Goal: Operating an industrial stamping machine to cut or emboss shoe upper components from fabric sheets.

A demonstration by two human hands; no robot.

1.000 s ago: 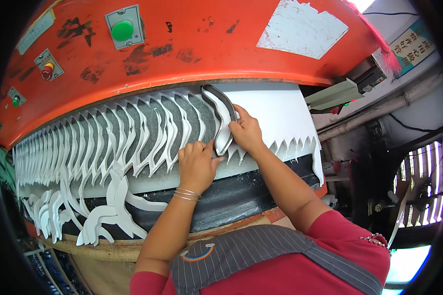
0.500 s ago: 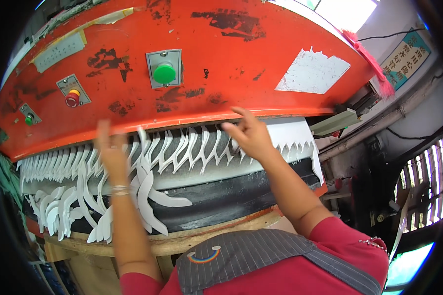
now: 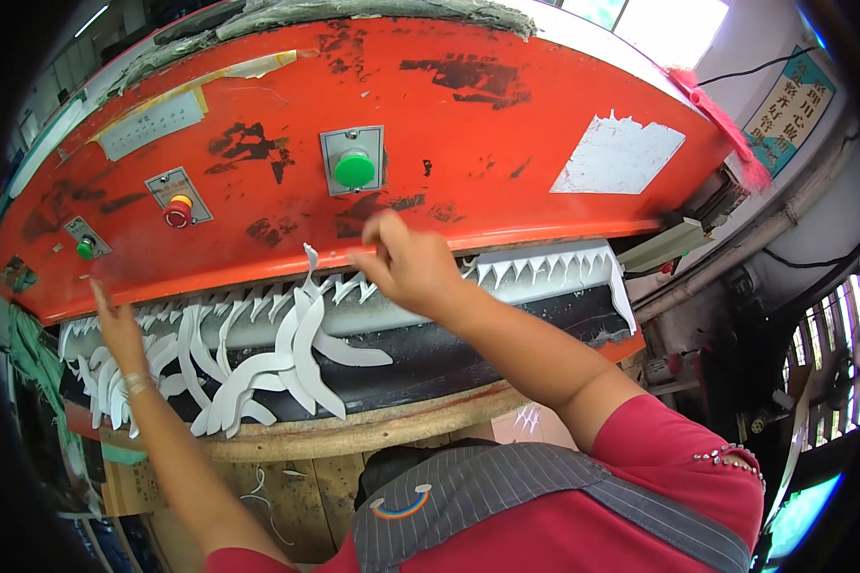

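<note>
White curved cutouts lie below the orange-red press. The left hand has fingers apart; the right hand curls, thumb apart.

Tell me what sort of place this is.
Probably a small factory workshop: a big red machine carries a large green push button and a red one, and identical-looking curved white pieces lie heaped in front of it.
</note>
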